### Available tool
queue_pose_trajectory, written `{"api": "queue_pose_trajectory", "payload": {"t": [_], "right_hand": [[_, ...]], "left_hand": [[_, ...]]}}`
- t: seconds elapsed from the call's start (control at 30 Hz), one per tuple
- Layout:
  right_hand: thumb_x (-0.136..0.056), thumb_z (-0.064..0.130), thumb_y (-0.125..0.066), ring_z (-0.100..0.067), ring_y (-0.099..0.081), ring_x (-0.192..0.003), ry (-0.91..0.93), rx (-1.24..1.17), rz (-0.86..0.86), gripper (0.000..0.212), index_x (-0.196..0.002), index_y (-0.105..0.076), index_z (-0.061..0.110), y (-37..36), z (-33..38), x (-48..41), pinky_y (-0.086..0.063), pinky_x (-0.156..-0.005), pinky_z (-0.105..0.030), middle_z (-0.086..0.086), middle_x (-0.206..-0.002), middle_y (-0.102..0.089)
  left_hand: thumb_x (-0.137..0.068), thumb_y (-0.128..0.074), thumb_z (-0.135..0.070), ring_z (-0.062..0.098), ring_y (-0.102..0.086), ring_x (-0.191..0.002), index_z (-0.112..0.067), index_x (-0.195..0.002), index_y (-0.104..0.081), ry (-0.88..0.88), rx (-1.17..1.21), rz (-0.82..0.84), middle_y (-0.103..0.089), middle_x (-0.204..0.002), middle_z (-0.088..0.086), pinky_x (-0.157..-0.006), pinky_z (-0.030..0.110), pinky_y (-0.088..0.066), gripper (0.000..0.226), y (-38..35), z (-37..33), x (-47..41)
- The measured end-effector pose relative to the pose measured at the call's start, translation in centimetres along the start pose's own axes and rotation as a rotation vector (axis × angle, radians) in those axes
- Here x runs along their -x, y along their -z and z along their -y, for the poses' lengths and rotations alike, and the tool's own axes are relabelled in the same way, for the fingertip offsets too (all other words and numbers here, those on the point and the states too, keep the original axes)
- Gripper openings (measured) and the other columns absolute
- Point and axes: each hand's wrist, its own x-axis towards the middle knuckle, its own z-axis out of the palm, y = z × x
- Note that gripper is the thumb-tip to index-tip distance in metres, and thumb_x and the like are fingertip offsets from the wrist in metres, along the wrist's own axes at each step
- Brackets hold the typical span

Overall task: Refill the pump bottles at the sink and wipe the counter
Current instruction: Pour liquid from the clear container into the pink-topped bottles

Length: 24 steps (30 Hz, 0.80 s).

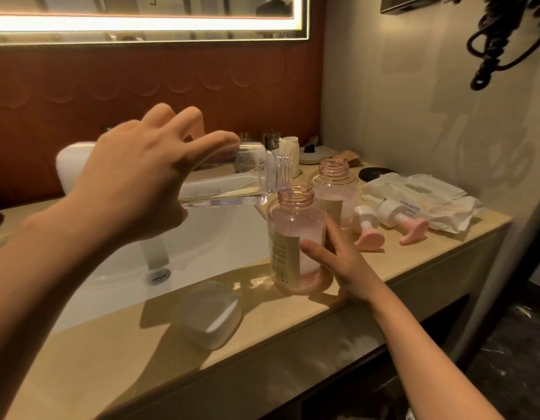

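Pink-tinted plastic forms the open-necked bottle (293, 225) standing on the beige bench (262, 328), just off the sink's (111, 268) edge at three o'clock. The right grip (338, 259) grasps its lower half, thumb across the label and fingers round the far side. Tipped almost level over its neck from ten o'clock is a clear bottle (232, 183), its mouth at the pink rim and liquid pooled along its lower wall. The left grip (141, 174) grasps this clear bottle from above, fingers spread across its upper side.

A second pink bottle (334, 189), also uncapped, stands just behind at one o'clock. Two white-and-pink pump heads (367, 228) (405, 219) lie on their sides at three o'clock, near a white pack of wipes (414, 192). A pale, rounded lidded box (209, 313) sits at seven o'clock near the bench's front edge. A lit mirror (141, 22) hangs at twelve, and a coiled black cord (499, 34) at two.
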Motion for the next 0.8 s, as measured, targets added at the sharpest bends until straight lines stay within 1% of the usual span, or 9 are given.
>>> {"api": "queue_pose_trajectory", "payload": {"t": [0.13,0.27,0.37,0.47,0.6,0.73,0.8], "right_hand": [[-0.067,0.073,-0.060,-0.002,-0.049,-0.122,-0.002,0.003,0.000,0.080,-0.132,-0.041,0.031,0.03,0.03,0.03,-0.042,-0.099,-0.022,0.021,-0.126,-0.055],[-0.066,0.074,-0.060,-0.001,-0.048,-0.122,-0.002,0.014,-0.001,0.079,-0.131,-0.041,0.034,0.07,0.03,-0.01,-0.042,-0.101,-0.026,0.022,-0.126,-0.055],[-0.067,0.072,-0.060,-0.001,-0.048,-0.122,0.004,0.013,-0.002,0.074,-0.129,-0.041,0.036,0.00,0.08,0.02,-0.042,-0.099,-0.022,0.022,-0.126,-0.055],[-0.069,0.066,-0.062,-0.001,-0.048,-0.122,0.006,0.011,-0.004,0.071,-0.130,-0.042,0.034,0.01,0.13,0.05,-0.041,-0.098,-0.020,0.021,-0.126,-0.055],[-0.068,0.071,-0.060,-0.003,-0.048,-0.124,0.011,0.012,0.001,0.079,-0.133,-0.040,0.031,0.03,0.04,0.01,-0.041,-0.101,-0.023,0.017,-0.130,-0.054],[-0.067,0.072,-0.061,-0.002,-0.050,-0.121,-0.001,-0.012,-0.001,0.073,-0.128,-0.043,0.036,-0.01,0.17,0.04,-0.043,-0.097,-0.020,0.019,-0.125,-0.056],[-0.067,0.072,-0.061,-0.002,-0.050,-0.121,-0.001,-0.017,-0.001,0.074,-0.129,-0.043,0.034,-0.01,0.20,0.07,-0.043,-0.096,-0.020,0.019,-0.125,-0.056]], "left_hand": [[-0.039,-0.089,-0.011,0.030,-0.044,-0.072,-0.019,-0.129,-0.052,-0.005,0.001,-0.006,-0.052,-0.093,0.016,-0.051,0.014,-0.010,0.098,0.12,-0.05,-0.01],[-0.040,-0.089,-0.010,0.031,-0.044,-0.073,-0.019,-0.130,-0.050,-0.008,-0.003,-0.007,-0.052,-0.093,0.016,-0.050,0.015,-0.012,0.098,0.06,0.01,-0.05],[-0.040,-0.089,-0.012,0.030,-0.044,-0.073,-0.020,-0.130,-0.049,-0.002,0.000,-0.004,-0.051,-0.094,0.015,-0.049,0.016,-0.014,0.099,-0.04,0.04,-0.07],[-0.039,-0.089,-0.013,0.030,-0.044,-0.073,-0.020,-0.131,-0.049,-0.002,0.002,0.000,-0.052,-0.094,0.015,-0.050,0.016,-0.013,0.100,-0.10,-0.01,-0.07],[-0.040,-0.089,-0.012,0.030,-0.044,-0.073,-0.019,-0.131,-0.049,-0.005,-0.002,-0.007,-0.052,-0.094,0.016,-0.049,0.016,-0.013,0.099,-0.04,0.05,-0.10],[-0.041,-0.088,-0.012,0.031,-0.045,-0.074,-0.020,-0.131,-0.049,-0.006,-0.006,-0.013,-0.052,-0.095,0.015,-0.049,0.017,-0.016,0.098,-0.06,0.04,-0.16],[-0.040,-0.088,-0.012,0.031,-0.045,-0.074,-0.020,-0.131,-0.049,-0.006,-0.006,-0.016,-0.052,-0.095,0.015,-0.049,0.018,-0.017,0.099,-0.05,0.09,-0.17]]}}
